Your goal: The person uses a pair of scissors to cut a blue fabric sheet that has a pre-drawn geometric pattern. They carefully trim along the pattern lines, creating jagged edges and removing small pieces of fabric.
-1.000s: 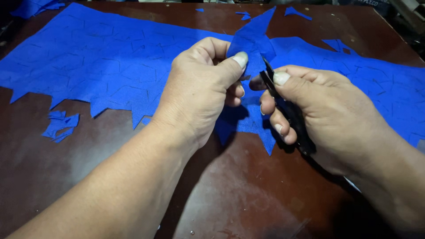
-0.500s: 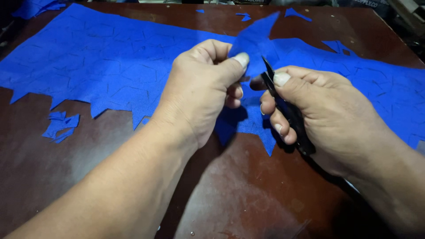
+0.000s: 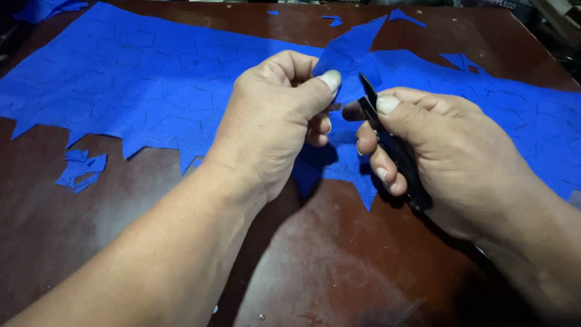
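Pinching a raised flap of the blue sheet [image 3: 151, 91] between thumb and fingers, the left hand [image 3: 275, 121] sits mid-desk. Right hand [image 3: 442, 151]: closed around black scissors [image 3: 393, 148], blades up just beside the flap. Sheet spans the desk's [image 3: 339, 272] far edge. Blue scraps [image 3: 82, 169]: near the left edge.

Left hand [image 3: 275, 121] curls in a thumb-and-finger pinch; right hand [image 3: 436, 151] is fisted, thumb pressed forward.
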